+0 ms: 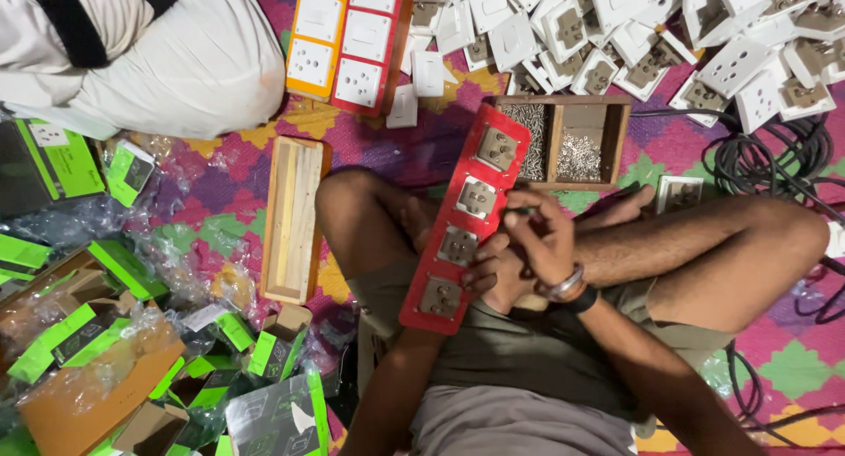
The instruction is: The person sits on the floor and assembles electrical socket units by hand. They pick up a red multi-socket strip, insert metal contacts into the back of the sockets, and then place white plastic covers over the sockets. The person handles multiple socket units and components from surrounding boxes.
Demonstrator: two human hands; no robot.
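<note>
Now right hand [539,236] curls over red board [466,218].

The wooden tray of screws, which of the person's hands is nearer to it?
Right. The right hand works at the red panel's edge just below the wooden tray of screws; the left hand sits lower, holding the panel from beneath, farther away.

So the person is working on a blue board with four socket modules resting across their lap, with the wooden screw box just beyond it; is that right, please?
Not quite: the board is red, not blue, as the head view shows. The rest holds: it carries four socket modules, rests across the lap, and the wooden screw box sits just beyond it.
</note>
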